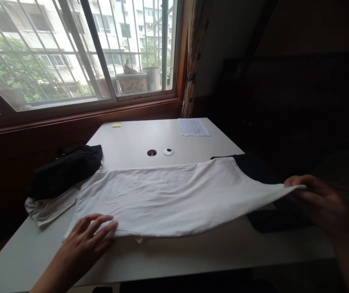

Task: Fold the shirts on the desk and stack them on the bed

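Note:
A white garment (162,199), by its outline a sleeveless top, is spread lengthwise across the table. My right hand (321,199) pinches its narrow right end and holds that end raised off the surface, pulling the cloth fairly taut. At the near left corner, my left hand (90,236) rests on the hem with its fingers spread. Light wrinkles run along the middle of the cloth.
On the white table (131,138), a black cloth bundle (67,167) lies over pale fabric (49,209) at left. Dark cloth (272,215) lies at right. Farther back are a cable hole (151,153), its white cap (169,151), printed paper (194,127) and yellow notes (116,125).

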A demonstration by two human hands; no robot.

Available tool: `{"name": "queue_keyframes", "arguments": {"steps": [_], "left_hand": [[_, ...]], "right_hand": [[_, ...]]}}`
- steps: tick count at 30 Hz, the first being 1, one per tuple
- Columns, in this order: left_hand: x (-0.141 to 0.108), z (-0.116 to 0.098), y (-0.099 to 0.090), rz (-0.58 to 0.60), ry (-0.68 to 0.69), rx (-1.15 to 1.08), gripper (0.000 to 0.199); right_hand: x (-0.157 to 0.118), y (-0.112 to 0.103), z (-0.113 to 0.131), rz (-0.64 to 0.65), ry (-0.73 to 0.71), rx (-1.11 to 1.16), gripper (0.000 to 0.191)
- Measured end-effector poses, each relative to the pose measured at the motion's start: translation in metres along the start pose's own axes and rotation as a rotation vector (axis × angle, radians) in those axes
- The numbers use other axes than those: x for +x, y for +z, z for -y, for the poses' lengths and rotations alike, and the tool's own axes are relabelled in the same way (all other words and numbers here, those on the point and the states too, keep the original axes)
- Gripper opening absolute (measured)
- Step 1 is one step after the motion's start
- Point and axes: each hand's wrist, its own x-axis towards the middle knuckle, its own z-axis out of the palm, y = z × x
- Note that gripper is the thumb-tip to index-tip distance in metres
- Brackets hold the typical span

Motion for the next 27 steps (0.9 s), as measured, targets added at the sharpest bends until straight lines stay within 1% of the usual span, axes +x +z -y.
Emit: {"name": "queue_keyframes", "arguments": {"steps": [2,5,7,10,13,15,17,18,19,20,21,22,23,24,25,27], "left_hand": [[0.012,-0.004,0.001,0.001,0.028,-0.043,0.028],[0.016,0.004,-0.002,-0.012,0.036,-0.088,0.027],[0.011,0.013,-0.006,-0.026,0.018,-0.08,0.026],[-0.002,0.025,-0.011,-0.023,-0.018,-0.049,0.024],[-0.016,0.033,-0.016,-0.035,-0.029,-0.019,0.022],[-0.023,0.036,-0.02,-0.066,-0.024,-0.001,0.021],[-0.027,0.039,-0.024,-0.096,-0.024,0.008,0.02],[-0.027,0.04,-0.025,-0.11,-0.023,0.009,0.02],[-0.025,0.041,-0.027,-0.118,-0.022,0.006,0.021],[-0.023,0.042,-0.029,-0.122,-0.024,0.002,0.022],[-0.02,0.043,-0.031,-0.12,-0.028,-0.003,0.023],[-0.016,0.044,-0.032,-0.115,-0.031,-0.007,0.023],[-0.012,0.045,-0.034,-0.114,-0.034,-0.008,0.024],[-0.008,0.046,-0.037,-0.111,-0.039,-0.007,0.024],[-0.003,0.047,-0.039,-0.109,-0.042,-0.003,0.024],[0.005,0.05,-0.045,-0.107,-0.039,0.011,0.024]], "right_hand": [[0.0,0.001,0.001,-0.01,-0.003,0.002,0.015],[0.0,0.001,0.002,-0.038,0.004,0.002,0.016],[-0.001,0.0,0.002,-0.049,0.01,0.0,0.015],[-0.005,-0.006,-0.004,-0.031,0.013,-0.025,0.012],[-0.013,-0.016,-0.018,0.019,0.011,-0.067,0.008],[-0.02,-0.025,-0.029,0.061,0.0,-0.113,0.007],[-0.026,-0.032,-0.036,0.086,-0.035,-0.213,0.007],[-0.029,-0.032,-0.037,0.062,-0.063,-0.294,0.006],[-0.032,-0.029,-0.035,0.009,-0.099,-0.388,0.006],[-0.034,-0.022,-0.032,-0.061,-0.141,-0.477,0.008],[-0.036,-0.011,-0.026,-0.138,-0.189,-0.555,0.01],[-0.039,0.005,-0.018,-0.2,-0.249,-0.603,0.012],[-0.041,0.026,-0.008,-0.195,-0.313,-0.591,0.015],[-0.045,0.051,0.002,-0.146,-0.383,-0.57,0.015],[-0.05,0.079,0.014,-0.052,-0.463,-0.54,0.014],[-0.063,0.143,0.037,0.172,-0.592,-0.447,0.013]]}}
